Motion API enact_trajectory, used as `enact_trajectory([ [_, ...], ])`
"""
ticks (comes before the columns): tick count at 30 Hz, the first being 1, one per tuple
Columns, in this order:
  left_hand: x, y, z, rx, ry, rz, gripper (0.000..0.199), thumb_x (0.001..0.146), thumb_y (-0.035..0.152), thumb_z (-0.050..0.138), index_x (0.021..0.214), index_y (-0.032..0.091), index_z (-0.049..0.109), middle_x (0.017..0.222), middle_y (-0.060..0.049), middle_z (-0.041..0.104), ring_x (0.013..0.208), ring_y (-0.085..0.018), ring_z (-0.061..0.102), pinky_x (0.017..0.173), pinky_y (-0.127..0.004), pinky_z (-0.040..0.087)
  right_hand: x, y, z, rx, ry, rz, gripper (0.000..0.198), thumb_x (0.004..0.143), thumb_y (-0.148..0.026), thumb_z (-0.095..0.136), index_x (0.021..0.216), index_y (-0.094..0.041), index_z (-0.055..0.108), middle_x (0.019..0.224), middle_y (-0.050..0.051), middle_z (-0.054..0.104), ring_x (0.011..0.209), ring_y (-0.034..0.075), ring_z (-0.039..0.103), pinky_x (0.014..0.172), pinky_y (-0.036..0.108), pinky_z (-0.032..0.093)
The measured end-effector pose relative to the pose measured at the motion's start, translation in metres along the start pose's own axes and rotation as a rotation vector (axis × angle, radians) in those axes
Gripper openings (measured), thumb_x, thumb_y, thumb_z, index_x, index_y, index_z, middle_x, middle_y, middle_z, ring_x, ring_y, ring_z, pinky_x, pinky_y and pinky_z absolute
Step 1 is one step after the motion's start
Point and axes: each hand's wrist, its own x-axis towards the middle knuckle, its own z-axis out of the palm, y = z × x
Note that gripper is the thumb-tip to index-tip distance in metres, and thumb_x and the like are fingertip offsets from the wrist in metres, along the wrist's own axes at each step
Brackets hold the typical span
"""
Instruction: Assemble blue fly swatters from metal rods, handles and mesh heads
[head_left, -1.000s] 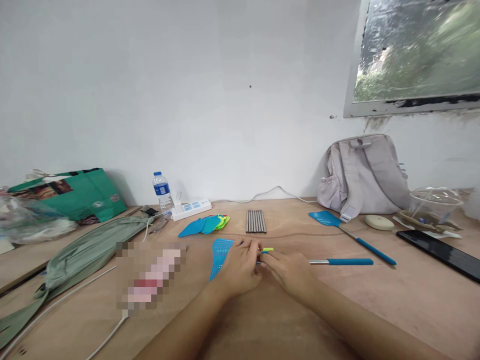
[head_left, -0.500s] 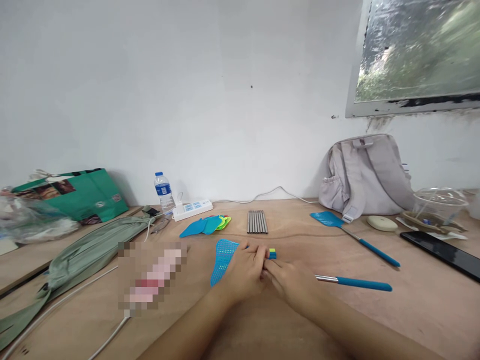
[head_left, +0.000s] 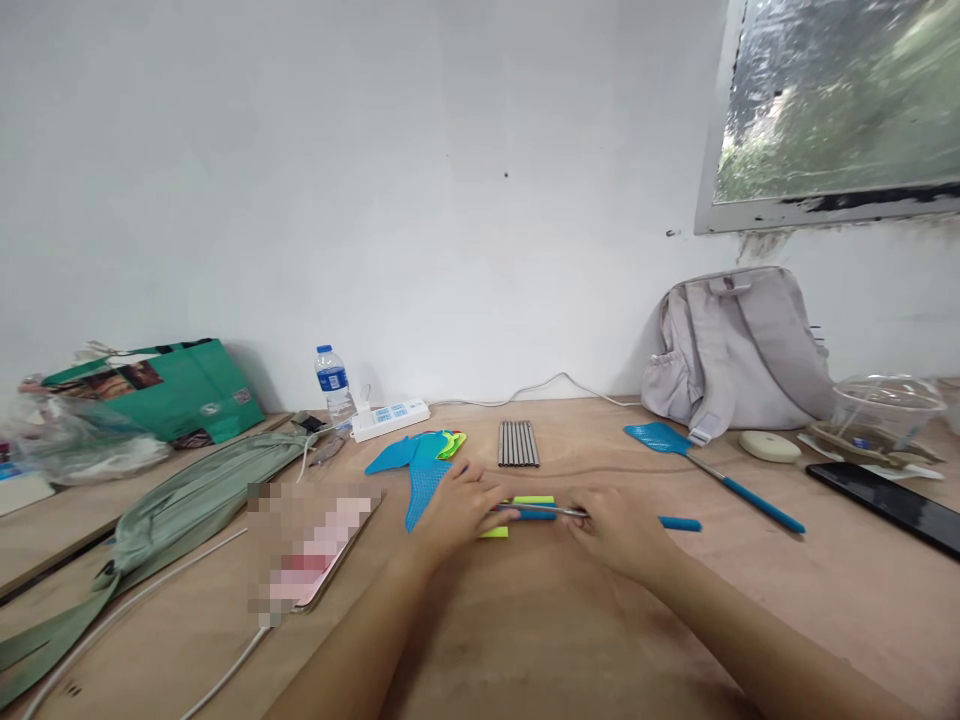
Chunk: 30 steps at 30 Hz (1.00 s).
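Note:
A blue fly swatter lies across in front of me, gripped by both hands. My left hand closes around the neck of its perforated blue head, which sticks out to the left. From there a thin metal rod runs to my right hand, whose fingers wrap round it. A blue handle end shows beyond the right hand. Just behind and below the rod lie yellow-green grips and a blue grip, partly hidden by my hands.
Farther back lie a row of metal rods and several blue and yellow-green swatter heads. Another blue fly swatter rests at right, near a black phone. A power strip, bottle and backpack stand by the wall.
My hands have moved apart, the left going left with the swatter head, the right going right. The metal rod and the grips on the table between them now show.

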Motion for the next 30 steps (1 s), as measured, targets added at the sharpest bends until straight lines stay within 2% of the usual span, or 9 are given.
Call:
enact_trajectory([
  [4,-0.006,-0.018,0.003,0.090,0.040,0.010,0.028,0.088,0.036,0.036,0.072,0.022,0.056,0.068,0.000,0.061,0.079,-0.018,0.049,0.078,-0.034,0.029,0.008,0.016,0.000,-0.078,0.034,0.027,0.022,0.077,-0.030,0.046,0.061,-0.019,0.057,0.060,0.003,0.058,0.054,0.012,0.047,0.048,0.025,0.017],
  [10,-0.010,-0.031,0.006,0.142,0.071,-0.002,0.025,0.087,0.030,0.038,0.072,0.022,0.056,0.069,-0.001,0.060,0.080,-0.018,0.050,0.078,-0.034,0.032,0.017,0.031,0.001,-0.098,-0.007,-0.018,0.023,0.076,-0.030,0.045,0.059,-0.018,0.054,0.061,0.002,0.056,0.051,0.011,0.041,0.048,0.025,0.016],
  [16,-0.014,-0.044,0.004,0.204,0.049,0.007,0.024,0.087,0.033,0.039,0.072,0.023,0.056,0.069,0.000,0.062,0.081,-0.018,0.052,0.082,-0.035,0.034,0.020,0.032,-0.004,-0.147,0.010,-0.033,0.020,0.074,-0.026,0.047,0.057,-0.018,0.053,0.061,0.002,0.057,0.053,0.011,0.044,0.048,0.026,0.015],
  [19,-0.009,-0.033,0.004,0.243,0.139,-0.057,0.023,0.087,0.031,0.038,0.078,0.023,0.058,0.080,-0.001,0.064,0.095,-0.021,0.051,0.090,-0.038,0.030,0.018,0.024,-0.006,-0.159,0.051,0.039,0.018,0.074,-0.024,0.046,0.060,-0.018,0.055,0.061,0.003,0.059,0.054,0.012,0.046,0.048,0.026,0.014],
  [21,-0.002,-0.015,0.005,0.249,0.250,-0.154,0.023,0.087,0.029,0.036,0.092,0.021,0.057,0.099,-0.004,0.061,0.107,-0.023,0.045,0.095,-0.042,0.025,0.016,0.015,-0.005,-0.138,0.059,0.081,0.020,0.076,-0.024,0.044,0.060,-0.018,0.056,0.062,0.004,0.060,0.055,0.013,0.048,0.048,0.026,0.015],
  [23,0.006,0.007,0.008,0.200,0.296,-0.139,0.027,0.087,0.030,0.036,0.107,0.019,0.052,0.109,-0.006,0.057,0.112,-0.024,0.042,0.095,-0.043,0.025,0.013,0.006,-0.003,-0.106,0.063,0.082,0.023,0.077,-0.026,0.042,0.060,-0.018,0.056,0.063,0.004,0.062,0.056,0.014,0.050,0.048,0.026,0.017],
  [26,0.014,0.031,0.013,0.158,0.195,-0.008,0.024,0.088,0.024,0.035,0.104,0.019,0.051,0.097,-0.005,0.060,0.097,-0.021,0.050,0.082,-0.038,0.035,0.009,-0.003,0.000,-0.084,0.074,0.041,0.021,0.076,-0.024,0.043,0.061,-0.019,0.056,0.063,0.003,0.063,0.057,0.014,0.052,0.049,0.026,0.018],
  [28,0.015,0.035,0.015,0.156,0.128,0.030,0.022,0.088,0.022,0.033,0.101,0.019,0.051,0.089,-0.004,0.060,0.083,-0.020,0.053,0.069,-0.035,0.038,0.008,-0.002,0.002,-0.092,0.080,0.026,0.020,0.075,-0.023,0.043,0.060,-0.019,0.056,0.062,0.003,0.063,0.057,0.015,0.053,0.049,0.026,0.018],
  [30,0.012,0.031,0.016,0.176,0.057,0.043,0.022,0.089,0.022,0.031,0.094,0.019,0.052,0.080,-0.002,0.059,0.069,-0.017,0.051,0.056,-0.032,0.036,0.008,0.003,0.003,-0.116,0.087,0.019,0.020,0.074,-0.023,0.043,0.057,-0.019,0.054,0.060,0.003,0.062,0.057,0.015,0.053,0.049,0.026,0.018],
])
